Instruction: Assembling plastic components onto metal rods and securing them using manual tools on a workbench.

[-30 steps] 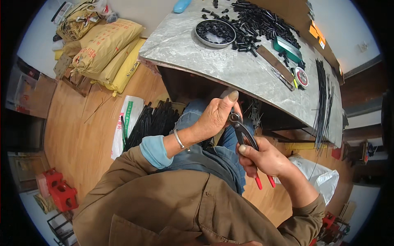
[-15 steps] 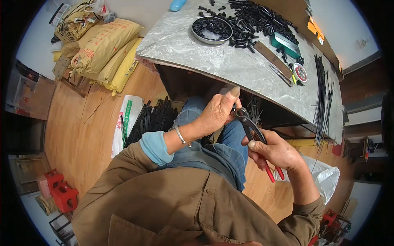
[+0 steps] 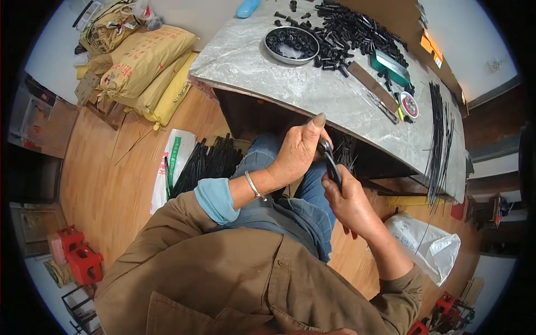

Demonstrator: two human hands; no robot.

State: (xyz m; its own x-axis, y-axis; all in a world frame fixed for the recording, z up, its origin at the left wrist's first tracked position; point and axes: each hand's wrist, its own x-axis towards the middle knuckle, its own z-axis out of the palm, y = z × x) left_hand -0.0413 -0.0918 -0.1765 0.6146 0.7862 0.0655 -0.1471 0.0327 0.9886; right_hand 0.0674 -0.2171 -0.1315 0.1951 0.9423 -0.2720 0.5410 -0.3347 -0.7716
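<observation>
Over my lap, just in front of the table edge, my right hand (image 3: 355, 205) is wrapped round a pair of pincers (image 3: 333, 167) with black jaws and red handles. The pincers tilt up and to the left, so most of the red grips are covered by my palm. Their head touches or nearly touches the fingers of my left hand (image 3: 296, 148). That hand is closed, thumb up, and whatever its fingers pinch is hidden behind the thumb and the tool. A silver bangle (image 3: 252, 185) circles my left wrist.
On the grey table (image 3: 240, 61) are a round metal dish (image 3: 291, 61) of small black rings, heaped black bolt-like parts (image 3: 363, 30), a green tray (image 3: 391, 64) and thin black rods (image 3: 439, 139). More black rods (image 3: 209, 167) stand by my left leg. Yellow sacks (image 3: 142, 70) are stacked left.
My right hand has moved up and left, turning the pincers so their handles no longer show spread. My left hand stays nearly in place.
</observation>
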